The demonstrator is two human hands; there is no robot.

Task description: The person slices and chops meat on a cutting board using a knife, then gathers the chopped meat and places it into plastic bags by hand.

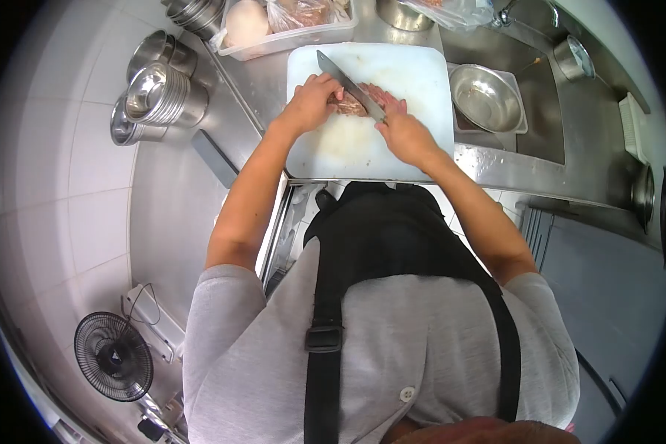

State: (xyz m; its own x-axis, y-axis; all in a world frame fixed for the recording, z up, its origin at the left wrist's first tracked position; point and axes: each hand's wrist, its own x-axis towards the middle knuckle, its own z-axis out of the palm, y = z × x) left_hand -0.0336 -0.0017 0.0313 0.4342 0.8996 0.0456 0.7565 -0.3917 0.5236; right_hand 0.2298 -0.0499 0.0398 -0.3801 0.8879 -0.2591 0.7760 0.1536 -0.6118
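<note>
A white cutting board (333, 152) lies on the steel counter. My right hand (405, 135) is wrapped round the handle of a knife (348, 85), whose blade points up and to the left across the board. Brown meat (350, 106) lies left of the blade, and my left hand (314, 102) presses on its left end with bent fingers. Redder pieces of meat (379, 95) are on the blade's other side, close to my right hand. The blade's lower edge is against the meat; how deep it sits is too small to tell.
Stacked steel bowls (157, 95) stand at the left. Behind the board are a plastic tub (296, 35) with bagged food and a steel pot (403, 15). A sink (544, 111) with a metal bowl (486, 98) is at the right. A fan (113, 357) is at the lower left.
</note>
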